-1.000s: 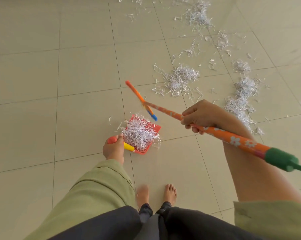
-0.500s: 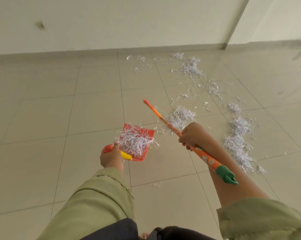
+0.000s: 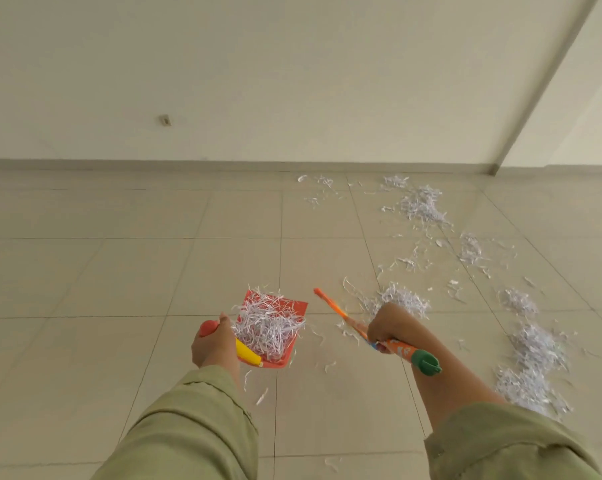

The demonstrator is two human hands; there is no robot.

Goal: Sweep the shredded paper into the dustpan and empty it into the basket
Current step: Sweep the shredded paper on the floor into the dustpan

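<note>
Gripping a red dustpan [image 3: 294, 308] by its yellow-and-red handle, a person's left hand [image 3: 212, 344] carries it above the tiled floor [image 3: 119, 271], the pan heaped with white shredded paper [image 3: 268, 323]. Just right of that grip, the right hand [image 3: 384, 327] is clenched around the orange, flower-printed broom handle [image 3: 341, 313], whose green end cap [image 3: 426, 362] points back toward the sleeve while the far tip angles forward and left. More shredded paper lies on the floor: 1 clump [image 3: 401, 299] directly beyond the right-hand grip, others [image 3: 531, 358] strung out to its right and ahead toward the pale wall [image 3: 292, 81]. Loose strips [image 3: 262, 396] lie scattered below the left-hand grip. Both forearms wear olive-green sleeves [image 3: 195, 420].
</note>
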